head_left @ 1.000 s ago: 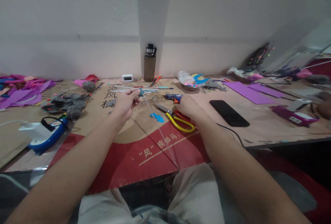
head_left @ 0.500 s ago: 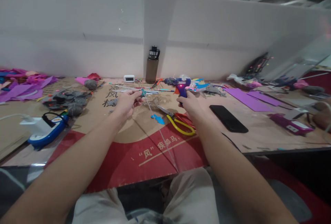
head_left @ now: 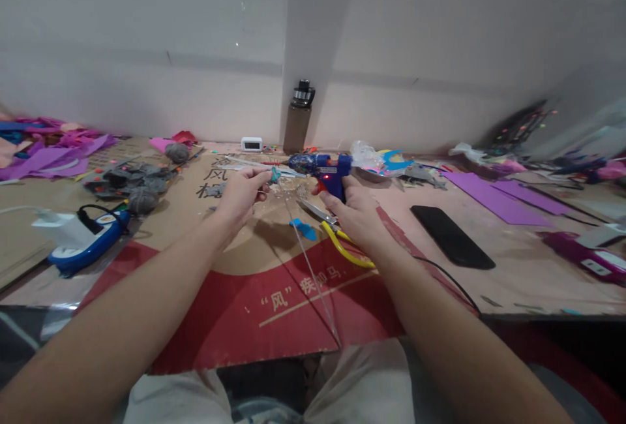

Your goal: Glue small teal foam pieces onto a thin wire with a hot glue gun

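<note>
My right hand grips a blue glue gun with a red light lit on it, its nozzle pointing left. My left hand pinches a small teal piece fixed to the top of a thin clear stick that slants down toward my lap. The nozzle tip sits just right of the teal piece. Below the hands, a blue cut-out and yellow-handled scissors lie on the cardboard mat.
A black phone lies right of the scissors, with purple sheets beyond. A bottle and small clock stand by the wall. Grey pompoms and a blue-and-white charger sit left. The gun's black cord runs right.
My right hand has picked the glue gun up off the table and swung it left, bringing its nozzle close to the teal piece. My left hand has held its place.
</note>
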A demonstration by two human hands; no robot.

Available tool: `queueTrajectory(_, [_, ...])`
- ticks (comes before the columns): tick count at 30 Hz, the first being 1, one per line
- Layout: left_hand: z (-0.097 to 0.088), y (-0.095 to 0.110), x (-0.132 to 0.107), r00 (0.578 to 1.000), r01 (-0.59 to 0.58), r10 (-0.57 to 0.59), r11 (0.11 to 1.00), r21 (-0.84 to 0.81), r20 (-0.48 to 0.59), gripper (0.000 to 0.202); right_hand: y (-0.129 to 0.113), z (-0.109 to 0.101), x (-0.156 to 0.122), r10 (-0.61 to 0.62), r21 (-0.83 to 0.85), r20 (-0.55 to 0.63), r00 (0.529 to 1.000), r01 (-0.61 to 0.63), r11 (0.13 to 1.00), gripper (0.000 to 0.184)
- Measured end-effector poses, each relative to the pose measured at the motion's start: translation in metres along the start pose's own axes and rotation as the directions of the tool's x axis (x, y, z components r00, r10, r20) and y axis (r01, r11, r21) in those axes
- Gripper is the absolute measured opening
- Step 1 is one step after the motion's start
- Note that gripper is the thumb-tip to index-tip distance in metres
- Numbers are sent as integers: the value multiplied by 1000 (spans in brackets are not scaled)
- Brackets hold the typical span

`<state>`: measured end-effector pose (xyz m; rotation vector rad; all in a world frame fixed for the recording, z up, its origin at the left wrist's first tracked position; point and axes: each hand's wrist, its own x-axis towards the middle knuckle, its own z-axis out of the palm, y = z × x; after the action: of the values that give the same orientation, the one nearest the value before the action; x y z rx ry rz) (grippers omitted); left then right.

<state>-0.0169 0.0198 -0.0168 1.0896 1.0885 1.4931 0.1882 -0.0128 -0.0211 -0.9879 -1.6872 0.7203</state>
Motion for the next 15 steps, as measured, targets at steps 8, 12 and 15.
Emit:
queueTrajectory(8, [1, 0, -2, 1000, 28, -28, 1000, -8, -3, 13, 8, 4, -2, -88, -164, 20, 996, 90, 982, 37])
queueTrajectory(12, [0, -1, -1, 1000, 23, -23, 1000, -5, 6, 13, 11, 4, -2, -109, -179, 23, 994, 111, 978, 42])
queueTrajectory(15, [0, -2, 0, 1000, 13, -13, 1000, 8, 17, 14, 12, 4, -1, -125, -188, 43, 991, 131, 973, 44])
